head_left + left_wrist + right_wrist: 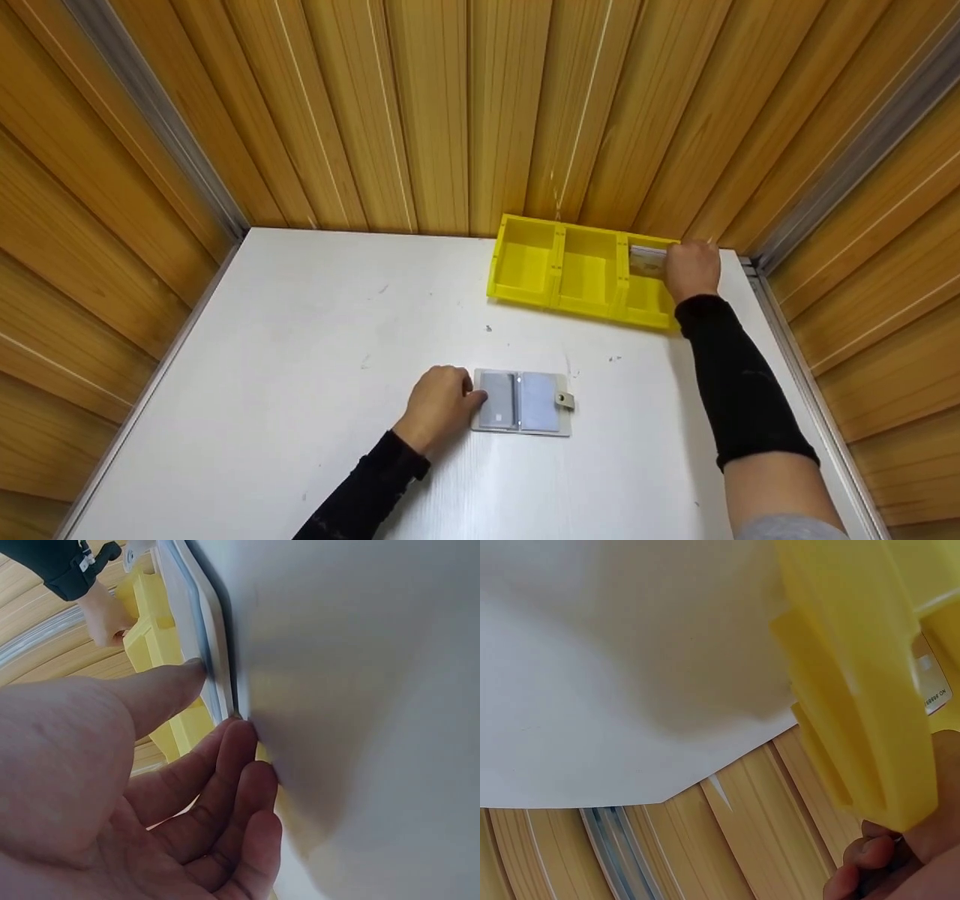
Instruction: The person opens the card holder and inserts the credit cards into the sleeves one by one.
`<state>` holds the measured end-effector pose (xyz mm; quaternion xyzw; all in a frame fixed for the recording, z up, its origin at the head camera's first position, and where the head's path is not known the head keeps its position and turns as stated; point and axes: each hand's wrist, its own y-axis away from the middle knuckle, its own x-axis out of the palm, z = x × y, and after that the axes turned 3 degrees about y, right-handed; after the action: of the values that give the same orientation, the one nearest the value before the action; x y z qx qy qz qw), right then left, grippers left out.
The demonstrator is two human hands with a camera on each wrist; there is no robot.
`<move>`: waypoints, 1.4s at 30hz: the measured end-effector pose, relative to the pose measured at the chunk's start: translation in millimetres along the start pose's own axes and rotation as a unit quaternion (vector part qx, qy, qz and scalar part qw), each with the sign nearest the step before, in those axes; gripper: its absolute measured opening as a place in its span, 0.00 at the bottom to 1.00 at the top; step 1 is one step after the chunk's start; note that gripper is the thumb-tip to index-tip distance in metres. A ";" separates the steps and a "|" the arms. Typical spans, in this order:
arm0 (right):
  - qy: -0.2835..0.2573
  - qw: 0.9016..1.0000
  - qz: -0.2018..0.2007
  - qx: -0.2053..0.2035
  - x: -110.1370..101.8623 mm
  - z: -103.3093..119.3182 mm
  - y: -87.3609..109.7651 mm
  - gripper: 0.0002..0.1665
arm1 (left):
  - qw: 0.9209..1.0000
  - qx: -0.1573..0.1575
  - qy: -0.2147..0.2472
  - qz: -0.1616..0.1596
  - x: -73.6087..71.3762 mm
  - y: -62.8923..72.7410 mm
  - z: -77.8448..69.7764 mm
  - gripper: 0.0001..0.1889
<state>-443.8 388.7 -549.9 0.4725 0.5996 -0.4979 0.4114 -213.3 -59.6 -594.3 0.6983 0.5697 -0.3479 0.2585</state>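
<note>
A small pale card holder (540, 405) lies unfolded on the white table, with clear sleeves and a snap tab on its right side. My left hand (442, 401) pinches its left edge. In the left wrist view, the thumb (176, 686) rests on the holder's upper face while the fingertips sit at its lower edge. Farther back, my right hand (694, 270) grips the right end of a yellow three-compartment bin (556, 266), its curled fingers (870, 851) outside the wall. Cards (646, 259) stand in the right compartment, partly hidden by that hand.
The white table (300, 360) meets wood-look panel walls (427, 112) at the back and both sides. Metal rails (810, 367) run along the table's sides. The bin's left and middle compartments show bare yellow floors. Small dark marks dot the tabletop.
</note>
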 end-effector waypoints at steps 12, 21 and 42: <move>0.017 1.000 0.002 0.010 -5.1 0.4 1.8 0.11 | 1.000 -0.002 0.011 -0.001 2.0 2.6 -1.0 0.14; -0.006 0.999 -0.046 -0.013 -10.0 -0.7 4.9 0.10 | 1.000 0.008 -0.006 -0.003 1.8 1.7 -0.2 0.15; -0.087 0.993 -0.065 -0.048 -38.7 -22.9 17.7 0.17 | 1.000 0.001 0.000 -0.004 -0.6 0.1 0.4 0.13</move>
<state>-418.7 406.2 -512.5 0.3675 0.6142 -0.5336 0.4506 -213.3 -60.3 -594.1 0.6964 0.5720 -0.3494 0.2565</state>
